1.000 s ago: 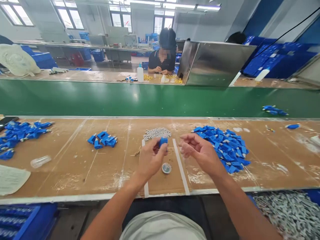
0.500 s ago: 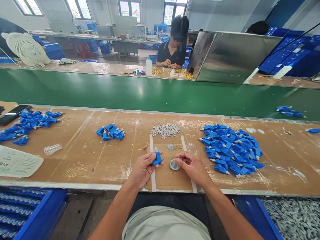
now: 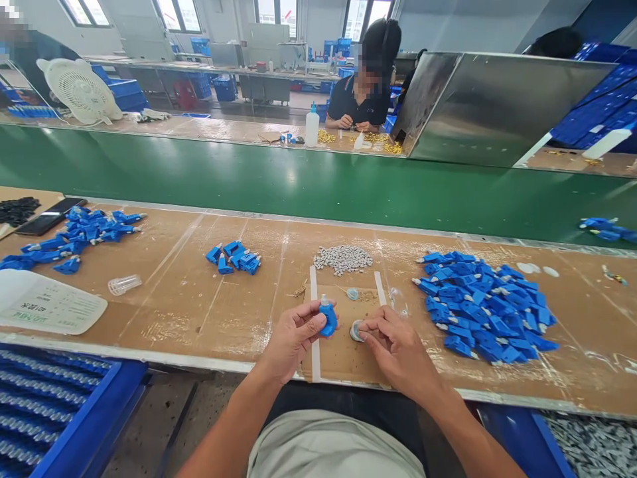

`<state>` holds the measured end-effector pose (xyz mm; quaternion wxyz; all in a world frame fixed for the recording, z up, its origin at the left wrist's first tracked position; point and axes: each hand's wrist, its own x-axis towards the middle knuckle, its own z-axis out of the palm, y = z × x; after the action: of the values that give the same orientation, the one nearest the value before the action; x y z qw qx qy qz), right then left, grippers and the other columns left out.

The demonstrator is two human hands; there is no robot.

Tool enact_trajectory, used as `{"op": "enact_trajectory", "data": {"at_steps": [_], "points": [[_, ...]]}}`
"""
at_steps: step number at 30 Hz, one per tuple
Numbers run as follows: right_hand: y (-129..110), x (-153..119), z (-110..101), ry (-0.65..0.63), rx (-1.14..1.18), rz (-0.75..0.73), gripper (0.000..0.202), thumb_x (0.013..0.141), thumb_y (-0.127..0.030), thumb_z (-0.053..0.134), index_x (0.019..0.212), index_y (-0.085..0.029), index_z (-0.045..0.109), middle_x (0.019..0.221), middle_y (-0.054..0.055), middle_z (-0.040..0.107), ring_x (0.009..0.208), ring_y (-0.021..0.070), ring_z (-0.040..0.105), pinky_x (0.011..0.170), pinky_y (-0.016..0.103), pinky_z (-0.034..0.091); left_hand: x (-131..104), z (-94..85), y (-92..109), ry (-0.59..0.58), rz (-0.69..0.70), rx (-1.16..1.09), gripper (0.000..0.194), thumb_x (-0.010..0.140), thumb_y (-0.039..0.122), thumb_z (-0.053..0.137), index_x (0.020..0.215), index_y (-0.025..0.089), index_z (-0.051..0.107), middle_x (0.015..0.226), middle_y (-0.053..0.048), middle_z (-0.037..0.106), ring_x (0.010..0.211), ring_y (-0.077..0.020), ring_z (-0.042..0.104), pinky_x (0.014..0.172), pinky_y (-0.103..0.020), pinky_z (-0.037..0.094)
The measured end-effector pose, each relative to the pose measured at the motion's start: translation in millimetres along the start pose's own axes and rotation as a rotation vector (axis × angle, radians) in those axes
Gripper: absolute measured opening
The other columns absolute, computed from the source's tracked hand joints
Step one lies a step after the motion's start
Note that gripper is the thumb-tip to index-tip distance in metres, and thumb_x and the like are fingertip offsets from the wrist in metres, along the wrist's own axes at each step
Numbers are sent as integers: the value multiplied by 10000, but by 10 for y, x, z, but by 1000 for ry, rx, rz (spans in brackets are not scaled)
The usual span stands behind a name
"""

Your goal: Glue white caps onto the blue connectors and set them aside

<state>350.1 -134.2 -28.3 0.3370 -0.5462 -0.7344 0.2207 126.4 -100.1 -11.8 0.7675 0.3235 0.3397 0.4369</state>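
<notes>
My left hand (image 3: 301,338) pinches a blue plastic part (image 3: 328,320) between thumb and fingers; its white tip points up. Right of it, a small round metal dish (image 3: 355,330) lies on the cardboard mat. My right hand (image 3: 395,342) has thumb and fingertips brought together at the dish's right rim, covering part of it. Whatever those fingertips hold, if anything, is too small or hidden to make out. Beyond the hands is a pile of small grey pieces (image 3: 342,259), with a little pale-blue round item (image 3: 352,293) nearer to me.
A big heap of blue parts (image 3: 485,305) lies at right, a small group (image 3: 233,257) left of centre, more (image 3: 94,226) further left. A clear plastic cup (image 3: 124,284) and white bottle (image 3: 50,302) lie at left. A co-worker (image 3: 361,93) sits across the green belt (image 3: 249,176).
The view has shifted, so the bench appears further right and rotated slightly. The blue part in my left hand has turned, showing a curved side. My right fingertips remain at the dish.
</notes>
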Motion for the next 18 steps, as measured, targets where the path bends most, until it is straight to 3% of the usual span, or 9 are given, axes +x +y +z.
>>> {"op": "enact_trajectory", "data": {"at_steps": [5, 9, 13, 18], "points": [[-40, -17, -25, -42, -1, 24, 140, 986, -252, 544, 924, -216, 664, 883, 60, 608, 833, 236, 597, 738, 353, 456, -99, 121, 110, 19, 162, 159, 357, 772, 326, 828, 1087, 166, 774, 904, -61, 712, 829, -156, 639, 753, -259, 510], [-33, -25, -29, -43, -8, 47, 145, 986, -257, 547, 912, -214, 664, 866, 51, 608, 806, 228, 602, 718, 344, 453, -216, 252, 228, 88, 360, 454, 241, 834, 246, 754, 1071, 200, 745, 968, -36, 675, 783, -119, 605, 683, -232, 499], [-9, -23, -25, -38, -19, 65, 161, 989, -288, 553, 910, -212, 671, 844, 41, 598, 761, 214, 592, 694, 335, 444, -307, 366, 325, 158, 594, 767, 188, 852, 143, 686, 1026, 212, 669, 905, 3, 641, 753, -101, 596, 693, -225, 499], [2, -5, -17, -39, -2, 73, 174, 990, -308, 558, 906, -214, 678, 831, 35, 588, 739, 206, 575, 684, 329, 433, -297, 407, 375, 192, 760, 972, 217, 813, 83, 675, 980, 205, 609, 865, 21, 611, 701, -88, 582, 678, -227, 508]]}}
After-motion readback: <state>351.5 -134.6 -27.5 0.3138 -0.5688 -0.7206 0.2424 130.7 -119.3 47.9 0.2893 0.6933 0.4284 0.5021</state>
